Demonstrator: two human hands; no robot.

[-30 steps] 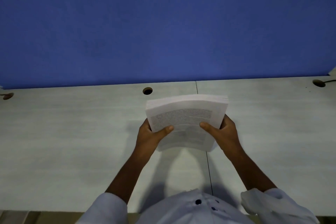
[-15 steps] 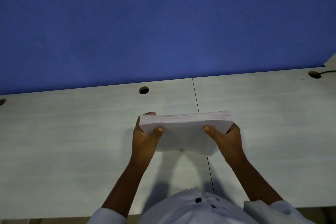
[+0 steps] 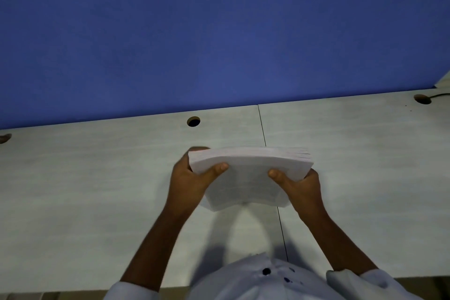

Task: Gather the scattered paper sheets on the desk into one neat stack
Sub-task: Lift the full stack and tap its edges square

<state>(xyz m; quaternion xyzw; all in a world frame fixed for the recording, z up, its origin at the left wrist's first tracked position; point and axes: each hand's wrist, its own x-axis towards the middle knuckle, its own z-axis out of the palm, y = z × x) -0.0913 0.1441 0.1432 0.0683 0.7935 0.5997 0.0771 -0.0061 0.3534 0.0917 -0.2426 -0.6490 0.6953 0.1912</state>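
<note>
L hand [image 3: 188,181] gripped the stack's [image 3: 246,178] left edge, thumb on top, fingers under. Stack sat btwn both hands, tilted, near edge seemingly touching the surface [image 3: 85,178], prob. for tapping sheets square. R hand [image 3: 300,189] clamped the right edge likewise, w/ even pressure so nothing fanned out.

White paper stack [image 3: 250,161] with grey print, pale grey desk [image 3: 97,178], blue wall [image 3: 219,31]
</note>
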